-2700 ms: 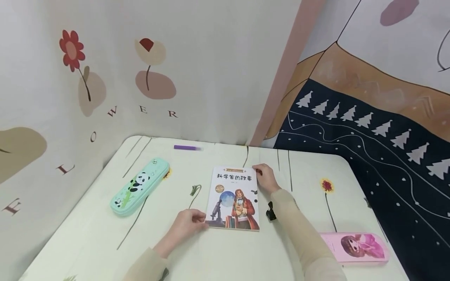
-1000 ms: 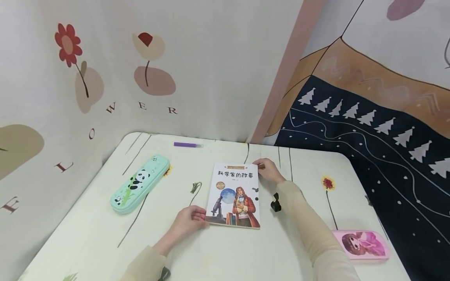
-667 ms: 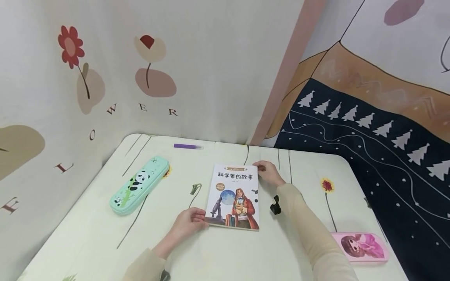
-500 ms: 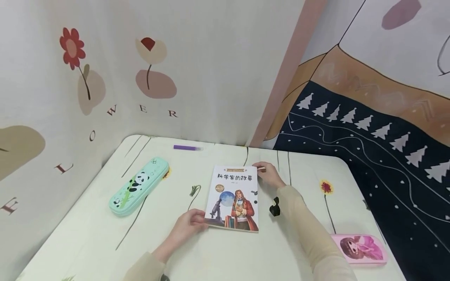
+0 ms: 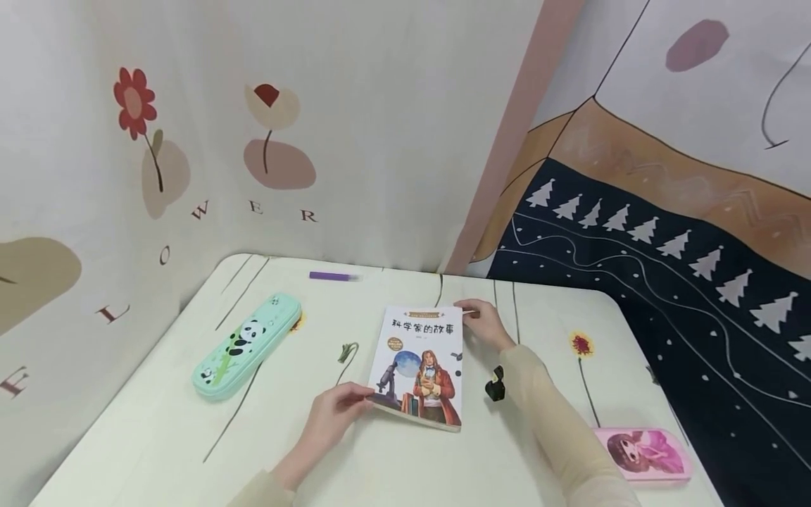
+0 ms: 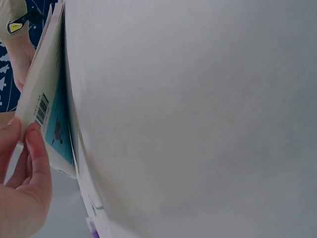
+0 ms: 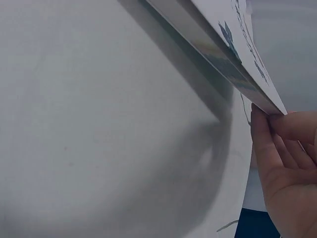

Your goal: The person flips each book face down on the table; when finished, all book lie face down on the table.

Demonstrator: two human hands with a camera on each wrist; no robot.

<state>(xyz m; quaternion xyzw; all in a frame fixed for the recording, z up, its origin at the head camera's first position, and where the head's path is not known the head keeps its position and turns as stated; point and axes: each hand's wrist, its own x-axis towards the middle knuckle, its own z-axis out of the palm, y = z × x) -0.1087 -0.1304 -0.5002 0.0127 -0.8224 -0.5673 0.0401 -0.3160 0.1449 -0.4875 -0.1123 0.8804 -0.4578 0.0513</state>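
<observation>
while both hands pinch its corners, the illustrated book [image 5: 421,366] lifts off the table.

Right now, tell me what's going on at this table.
A person holds a picture book with both hands. The left hand pinches its near left corner, and the right hand pinches its far right corner. The wrist views show the book lifted a little off the table. A green panda pencil case lies to the left, a purple pen near the far edge, and a pink pencil case at the near right.
</observation>
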